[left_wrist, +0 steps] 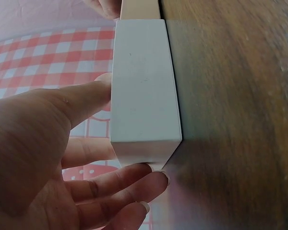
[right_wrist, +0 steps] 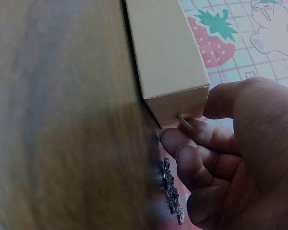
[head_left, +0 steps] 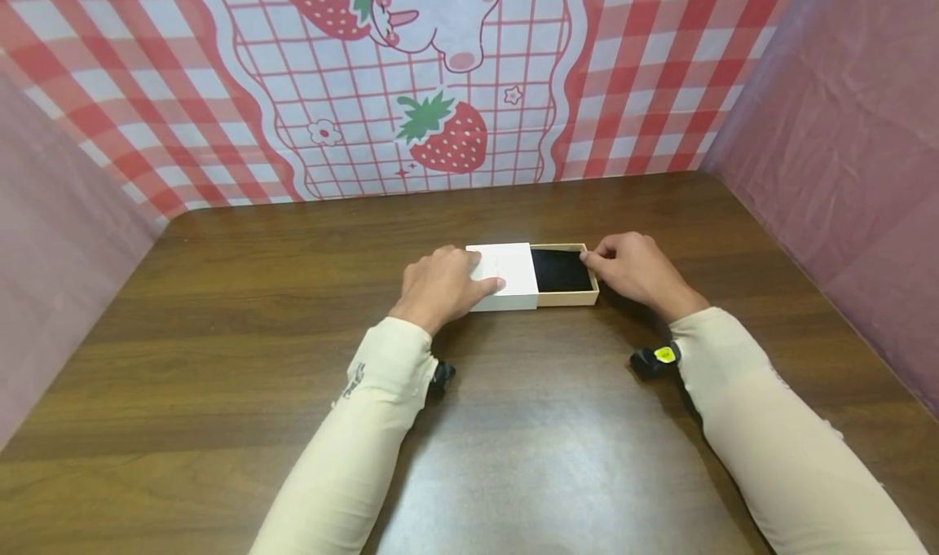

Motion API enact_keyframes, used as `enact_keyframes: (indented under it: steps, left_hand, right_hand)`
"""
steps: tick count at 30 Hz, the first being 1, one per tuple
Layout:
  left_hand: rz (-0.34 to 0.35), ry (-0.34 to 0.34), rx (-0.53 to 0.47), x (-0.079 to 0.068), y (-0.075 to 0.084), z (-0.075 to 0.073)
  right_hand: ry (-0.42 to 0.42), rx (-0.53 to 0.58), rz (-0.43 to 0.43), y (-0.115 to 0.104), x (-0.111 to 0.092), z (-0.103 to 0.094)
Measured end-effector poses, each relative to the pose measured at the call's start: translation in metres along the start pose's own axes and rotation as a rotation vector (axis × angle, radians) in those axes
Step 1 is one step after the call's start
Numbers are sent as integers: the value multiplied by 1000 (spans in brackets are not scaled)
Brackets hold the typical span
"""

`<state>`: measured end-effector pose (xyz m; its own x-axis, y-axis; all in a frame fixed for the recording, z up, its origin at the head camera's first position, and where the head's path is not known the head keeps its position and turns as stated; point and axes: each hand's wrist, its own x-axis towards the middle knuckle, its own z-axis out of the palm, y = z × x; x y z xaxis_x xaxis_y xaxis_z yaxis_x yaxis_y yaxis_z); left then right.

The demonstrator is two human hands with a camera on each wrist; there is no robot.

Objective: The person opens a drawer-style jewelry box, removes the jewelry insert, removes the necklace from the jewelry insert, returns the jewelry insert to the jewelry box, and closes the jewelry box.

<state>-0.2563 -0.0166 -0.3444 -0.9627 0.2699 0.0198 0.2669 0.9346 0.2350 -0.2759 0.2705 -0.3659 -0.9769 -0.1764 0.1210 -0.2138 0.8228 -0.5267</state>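
A drawer-style cardboard box lies flat on the table, with its white sleeve on the left and its tan inner drawer pulled partly out to the right. Inside the drawer shows something flat and black; its kind is unclear. The left hand holds the sleeve, thumb across the top and fingers about its left end. At the drawer's outer end, the right hand grips the edge between thumb and fingers. A small pull tab sticks out of that end face, against the fingers in the right wrist view.
The brown wood-grain table runs around the box. Behind it hangs a red-and-white checked cloth with strawberry prints; pink cloth closes off the sides. Both wrists carry small black cameras.
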Motion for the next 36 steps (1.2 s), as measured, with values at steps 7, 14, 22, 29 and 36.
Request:
enact_keyframes:
  steps: [7, 14, 22, 29, 36]
  left_hand:
    - [6, 3, -1, 0, 0, 0]
    - [1, 0, -7, 0, 0, 0]
    - [2, 5, -9, -1, 0, 0]
    - [1, 6, -11, 0, -1, 1]
    - [4, 6, -7, 0, 0, 1]
  right_hand:
    - [0, 2, -5, 0, 0, 0]
    - [-22, 11, 15, -1, -2, 0]
    - [-31, 21, 14, -3, -2, 0]
    - [-25, 27, 27, -2, -1, 2]
    - [-24, 14, 14, -1, -1, 2]
